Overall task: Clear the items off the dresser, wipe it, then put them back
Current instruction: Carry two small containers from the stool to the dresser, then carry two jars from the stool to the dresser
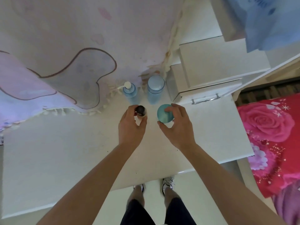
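On the white dresser top, my left hand grips a small bottle with a dark cap, fingers and thumb curled round it. My right hand holds a round teal-lidded jar, thumb below and fingers over its far edge. Behind them, near the back, stand a light blue pump bottle and a taller light blue bottle with a wide cap.
A pink fringed cloth drapes down at the back left. White drawer boxes with a metal handle stand at the back right. A red floral bedspread lies to the right. My feet stand below the front edge.
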